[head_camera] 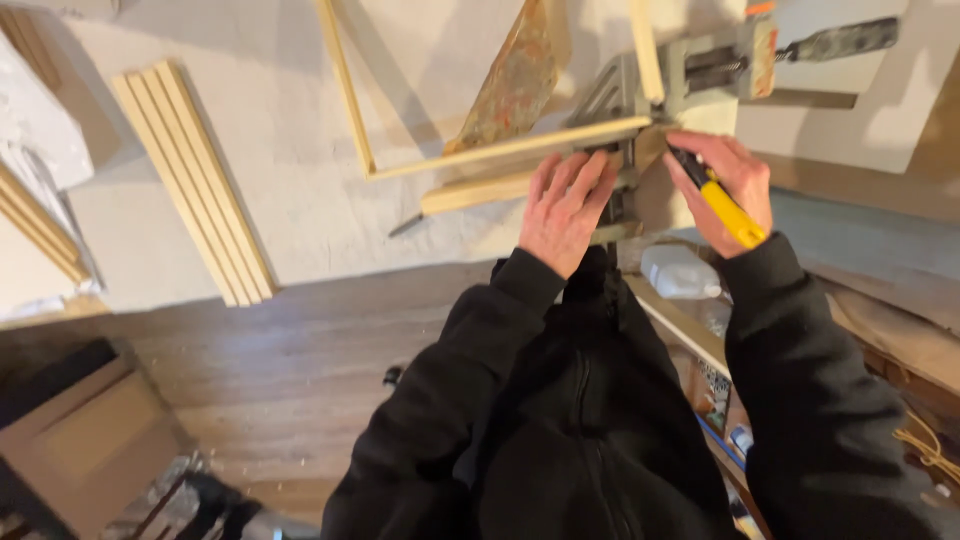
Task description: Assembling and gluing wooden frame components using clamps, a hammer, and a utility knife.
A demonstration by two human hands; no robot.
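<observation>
The left hand (pixel 565 205) lay flat and open, pressing down on a short wood strip (pixel 480 190) at the corner of a thin wood frame (pixel 500 150) on the pale tabletop (pixel 300 180). The right hand (pixel 725 185) was closed around a yellow and black tool (pixel 720 200), its tip pointed at that same corner. A grey metal corner clamp (pixel 640 95) held the frame's corner tight. The frame looked light and stiff, but its strips were thin, so it would likely snap or bend if pushed hard. The best place to hold it seemed to be close to the clamped corner, with a flat palm. A stack of wood strips (pixel 195 180) lay well apart on the left.
</observation>
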